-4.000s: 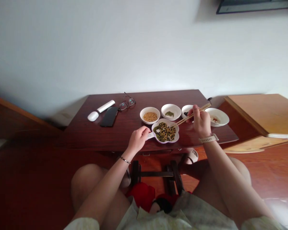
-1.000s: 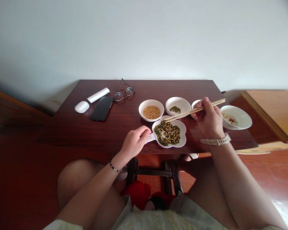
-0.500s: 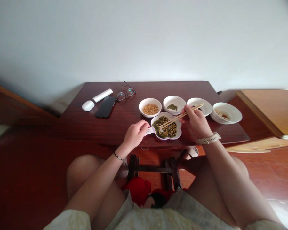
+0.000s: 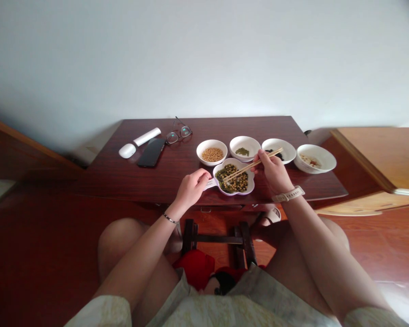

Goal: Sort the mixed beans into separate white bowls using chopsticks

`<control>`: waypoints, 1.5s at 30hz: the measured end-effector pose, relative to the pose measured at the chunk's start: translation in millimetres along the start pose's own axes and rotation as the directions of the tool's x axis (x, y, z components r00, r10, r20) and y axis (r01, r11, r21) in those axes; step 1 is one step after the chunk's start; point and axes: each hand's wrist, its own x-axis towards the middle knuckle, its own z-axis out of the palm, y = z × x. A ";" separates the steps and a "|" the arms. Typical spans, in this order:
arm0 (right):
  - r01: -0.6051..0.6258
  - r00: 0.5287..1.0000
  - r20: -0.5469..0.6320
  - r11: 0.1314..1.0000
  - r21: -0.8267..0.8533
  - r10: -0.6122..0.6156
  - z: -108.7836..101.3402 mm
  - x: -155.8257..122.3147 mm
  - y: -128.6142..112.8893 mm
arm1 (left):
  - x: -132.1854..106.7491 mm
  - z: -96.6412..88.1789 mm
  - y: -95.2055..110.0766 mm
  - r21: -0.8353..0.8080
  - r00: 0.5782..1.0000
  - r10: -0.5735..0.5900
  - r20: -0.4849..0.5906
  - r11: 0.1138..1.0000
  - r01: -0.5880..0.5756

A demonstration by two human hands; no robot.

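My left hand [image 4: 193, 185] is closed on the handle of a white, flower-shaped bowl [image 4: 251, 185] near the table's front edge. Mixed green and yellow beans [image 4: 236, 182] lie in it. A pair of wooden chopsticks [image 4: 248, 166] is gripped in my right hand [image 4: 273, 171], their tips down among the beans at the left side of the bowl. Behind stand a white bowl of yellow soybeans [image 4: 211, 155], one with a few green beans [image 4: 242, 151], and one with black pieces [image 4: 278, 155], partly hidden by the chopsticks. Rightmost is a bowl with pale and reddish pieces [image 4: 310, 161].
On the left of the dark wooden table [image 4: 177, 172] lie a black phone [image 4: 152, 152], eyeglasses [image 4: 179, 135], a white rounded case [image 4: 127, 151] and a white cylinder [image 4: 147, 136]. A light wooden piece of furniture [image 4: 378, 154] stands to the right.
The chopstick tips have shifted slightly left within the handled bowl, my right hand moving with them. The view has shifted a little. Both hands keep their grips.
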 end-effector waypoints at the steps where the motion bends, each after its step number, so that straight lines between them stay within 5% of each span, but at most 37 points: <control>1: 0.004 1.000 -0.002 1.000 0.002 -0.004 -0.7 0.4 0.2 | -0.1 0.2 -0.4 -0.001 1.000 0.000 -0.002 1.000 0.000; 19: -0.011 0.998 -0.053 0.998 0.069 0.014 0.8 -1.7 -8.5 | -1.3 -1.2 2.0 0.013 1.000 -0.006 0.013 1.000 0.006; 45: -0.052 0.998 0.001 0.879 0.475 0.059 10.7 12.5 -36.4 | -3.3 -2.0 3.4 0.028 0.999 -0.013 0.036 1.000 0.012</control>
